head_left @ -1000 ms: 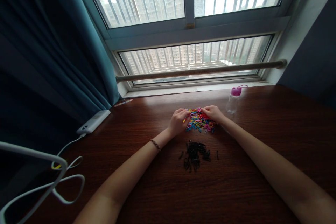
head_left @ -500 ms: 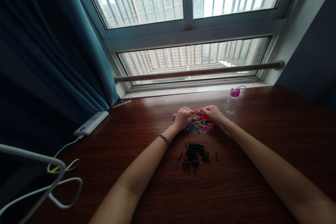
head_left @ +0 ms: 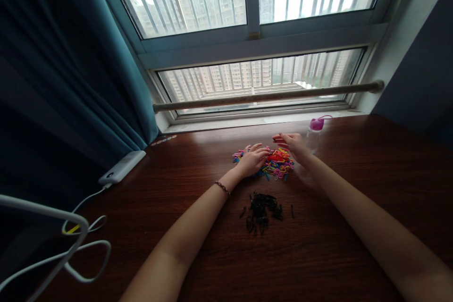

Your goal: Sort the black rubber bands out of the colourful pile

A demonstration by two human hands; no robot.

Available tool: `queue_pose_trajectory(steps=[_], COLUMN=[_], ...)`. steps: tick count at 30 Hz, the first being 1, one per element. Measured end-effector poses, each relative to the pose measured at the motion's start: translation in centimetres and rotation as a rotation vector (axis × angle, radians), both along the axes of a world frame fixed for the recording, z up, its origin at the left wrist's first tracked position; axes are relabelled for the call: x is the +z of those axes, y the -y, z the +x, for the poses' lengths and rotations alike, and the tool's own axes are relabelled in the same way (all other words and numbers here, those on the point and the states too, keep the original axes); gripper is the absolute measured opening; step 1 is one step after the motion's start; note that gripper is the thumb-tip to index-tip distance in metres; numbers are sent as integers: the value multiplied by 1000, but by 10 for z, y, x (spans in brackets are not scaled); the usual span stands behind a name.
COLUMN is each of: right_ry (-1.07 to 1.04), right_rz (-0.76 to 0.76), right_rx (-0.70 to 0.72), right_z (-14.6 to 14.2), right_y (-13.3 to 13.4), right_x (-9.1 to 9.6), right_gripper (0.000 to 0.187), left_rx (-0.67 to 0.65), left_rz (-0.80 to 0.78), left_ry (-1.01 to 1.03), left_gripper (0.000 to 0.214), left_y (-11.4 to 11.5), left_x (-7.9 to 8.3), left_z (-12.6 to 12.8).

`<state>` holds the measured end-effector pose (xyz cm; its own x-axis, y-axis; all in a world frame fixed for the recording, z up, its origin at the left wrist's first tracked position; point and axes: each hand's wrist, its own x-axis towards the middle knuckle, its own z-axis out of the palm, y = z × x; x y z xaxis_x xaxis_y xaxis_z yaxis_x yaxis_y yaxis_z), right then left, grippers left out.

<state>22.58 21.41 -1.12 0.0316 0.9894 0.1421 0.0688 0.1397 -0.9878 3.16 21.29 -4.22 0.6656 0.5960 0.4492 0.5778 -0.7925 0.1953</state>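
A heap of small hair ties [head_left: 279, 163] in pink, red, yellow and blue lies on the table in front of the window. My left hand [head_left: 252, 159] rests over the left side of this heap with its fingers stretched out and apart. Above the heap's far right edge is my right hand [head_left: 288, 143], its thumb and fingertips pinched on a small dark hair tie [head_left: 274, 140], which is hard to make out. Closer to me, between my forearms, a pile of black hair ties [head_left: 261, 207] is spread loosely, with a few single ones beside it.
A clear bottle with a pink lid [head_left: 316, 124] stands just behind my right hand. At left lie a white power strip [head_left: 122, 167] and looped white cable [head_left: 90, 241]. A blue curtain [head_left: 116, 80] hangs by the table's left edge.
My right hand has lifted out of the coloured heap, moving slightly right and away, with a small dark piece at its fingertips. My left hand has shifted right and its fingers have spread.
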Motion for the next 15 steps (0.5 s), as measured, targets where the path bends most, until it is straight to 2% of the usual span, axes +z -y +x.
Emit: queue_pose_trajectory(steps=[2,4,7,9,11,15], right_ry=[-134,-132,54,188,254,239], right_rz=[-125,-227,-417,-531,-567,-521], right_rx=[161,395,824,1029,1080,1031], right_z=[4,6,7,6,6,14], right_y=[3,10,24,31,35,32], right_x=[7,14,26,33,37,36], right_gripper=[27,26,30,33,37,42], left_rx=[-15,-26,-31,-22,-9,11], left_rz=[-36,-63,-69,-57,-41,-7], left_ry=[-60,-100,-116,-112,-107,-83], left_gripper=[27,28,29,29,27,25], left_y=[-1,-3,-4,-4,-4,-4], left_x=[-1,-2,-3,-4,-4,-5], left_z=[0,0,0,0,1,2])
